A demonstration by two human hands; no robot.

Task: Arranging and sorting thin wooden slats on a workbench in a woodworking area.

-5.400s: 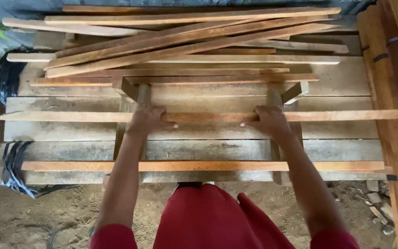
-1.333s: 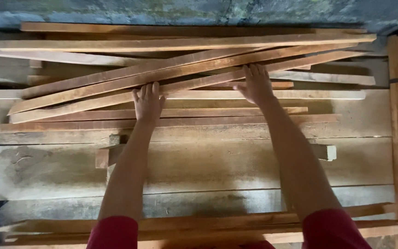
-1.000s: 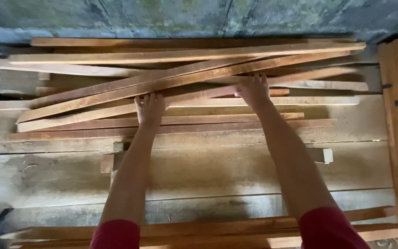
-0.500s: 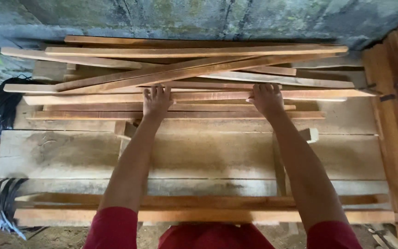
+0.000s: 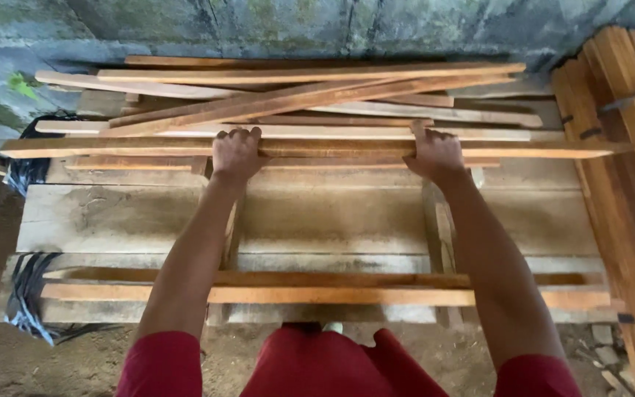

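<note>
Drawn back toward the person since half a second ago, the long wooden slat now lies nearer than the loose pile of slats, held flat across the far part of the bench.

Head view: the left hand wraps over the slat left of its middle, fingers curled over the far edge, its grip clenched on the wood. The right hand grasps the same slat right of its middle, thumb up over the far edge, its grip likewise closed on the wood. Both arms reach straight out, red sleeves at the shoulders. The slat runs level from side to side, its ends passing well beyond both hands. Just beyond it, the pile of slats lies criss-crossed against a mottled stone wall. Nearer the person than the slat, two more slats lie side by side along the bench's near edge. To the right of the slat's end, a strapped stack of boards runs toward the wall. To the left of the bench, black straps hang over its corner above bare earth.
</note>
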